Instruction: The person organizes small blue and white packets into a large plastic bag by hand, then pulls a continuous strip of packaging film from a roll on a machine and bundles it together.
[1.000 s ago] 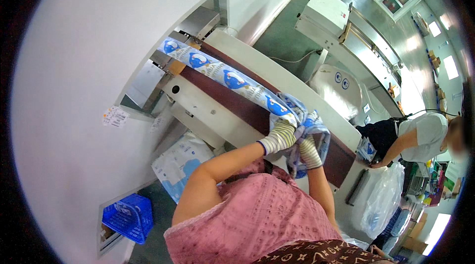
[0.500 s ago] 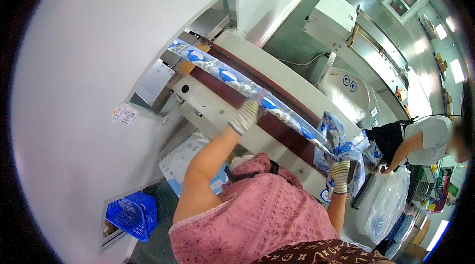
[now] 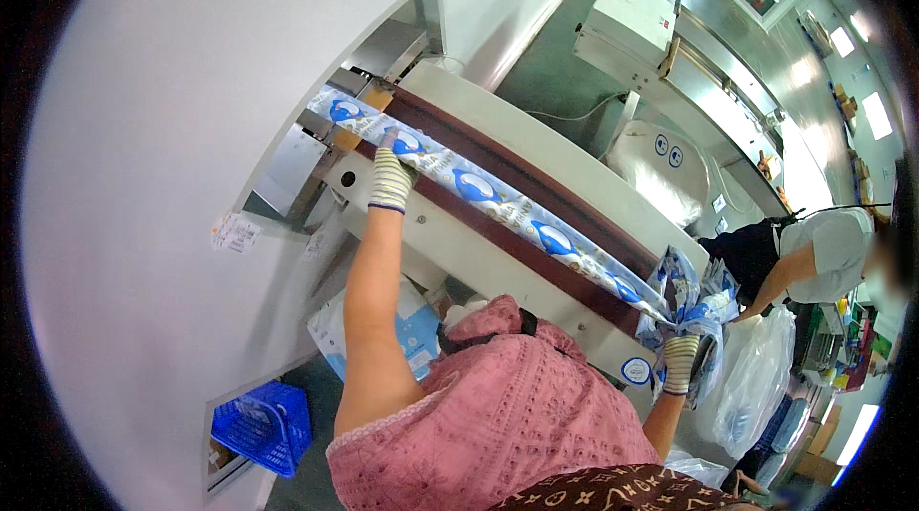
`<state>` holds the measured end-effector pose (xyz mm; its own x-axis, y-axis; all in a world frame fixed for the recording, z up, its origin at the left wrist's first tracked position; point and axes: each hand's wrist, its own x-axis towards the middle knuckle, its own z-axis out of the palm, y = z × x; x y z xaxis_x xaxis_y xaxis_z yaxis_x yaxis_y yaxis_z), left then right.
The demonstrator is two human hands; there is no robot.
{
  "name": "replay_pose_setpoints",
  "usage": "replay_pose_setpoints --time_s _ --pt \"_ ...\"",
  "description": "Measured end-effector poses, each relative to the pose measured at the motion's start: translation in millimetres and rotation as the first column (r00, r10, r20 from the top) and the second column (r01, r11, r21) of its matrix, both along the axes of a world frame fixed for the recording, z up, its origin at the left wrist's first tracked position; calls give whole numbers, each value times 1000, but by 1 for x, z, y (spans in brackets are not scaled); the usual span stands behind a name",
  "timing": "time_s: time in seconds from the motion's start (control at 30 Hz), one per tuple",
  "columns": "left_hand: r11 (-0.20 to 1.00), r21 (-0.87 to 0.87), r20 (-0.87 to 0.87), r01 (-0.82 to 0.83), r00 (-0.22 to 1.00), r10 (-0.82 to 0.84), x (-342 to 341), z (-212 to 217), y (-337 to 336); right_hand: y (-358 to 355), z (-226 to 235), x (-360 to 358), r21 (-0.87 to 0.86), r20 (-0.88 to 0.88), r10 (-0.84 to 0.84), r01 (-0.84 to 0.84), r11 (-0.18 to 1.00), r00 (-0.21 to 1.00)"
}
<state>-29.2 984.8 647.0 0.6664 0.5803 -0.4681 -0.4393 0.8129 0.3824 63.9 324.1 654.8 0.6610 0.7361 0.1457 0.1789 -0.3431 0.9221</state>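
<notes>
A long strip of joined blue-and-white printed plastic packets (image 3: pixel 479 188) runs along the conveyor from the wall opening toward the right. My left hand (image 3: pixel 391 176), in a striped glove with bare fingertips, is at the strip's upper left part, close to the opening. Its fingers are closed on the strip's near edge, a fingertip lying on top. At the belt's right end, my right hand (image 3: pixel 681 360), gloved the same way, grips a crumpled bunch of the same packets (image 3: pixel 694 305). Part of its fingers is hidden by the folds.
The conveyor (image 3: pixel 536 143) has pale side rails and a dark red belt. A blue basket (image 3: pixel 263 425) stands low at the left by the wall. On the right are a clear plastic bag (image 3: pixel 751 387) and a co-worker (image 3: pixel 814 253). A white box-shaped machine (image 3: pixel 627 18) stands beyond.
My left hand has moved up and left along the strip, toward the wall opening. My right hand has shifted slightly right and down with the bunched packets.
</notes>
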Motion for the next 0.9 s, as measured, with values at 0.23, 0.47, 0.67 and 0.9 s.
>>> replay_pose_setpoints --time_s 0.23,0.47,0.67,0.9 --pt "998 0 -7 -61 998 61 -6 7 20 3 56 -23 19 -210 -330 341 940 920" --pt "999 -53 52 0 999 3 16 -1 0 -36 62 -20 446 -669 -346 727 522 658" --pt "994 -69 -56 -87 995 83 48 10 -40 -36 88 -33 60 -324 734 787 -614 597" --pt "974 206 -97 -91 989 113 74 -35 -83 115 127 -41 -466 403 829 866 -178 387"
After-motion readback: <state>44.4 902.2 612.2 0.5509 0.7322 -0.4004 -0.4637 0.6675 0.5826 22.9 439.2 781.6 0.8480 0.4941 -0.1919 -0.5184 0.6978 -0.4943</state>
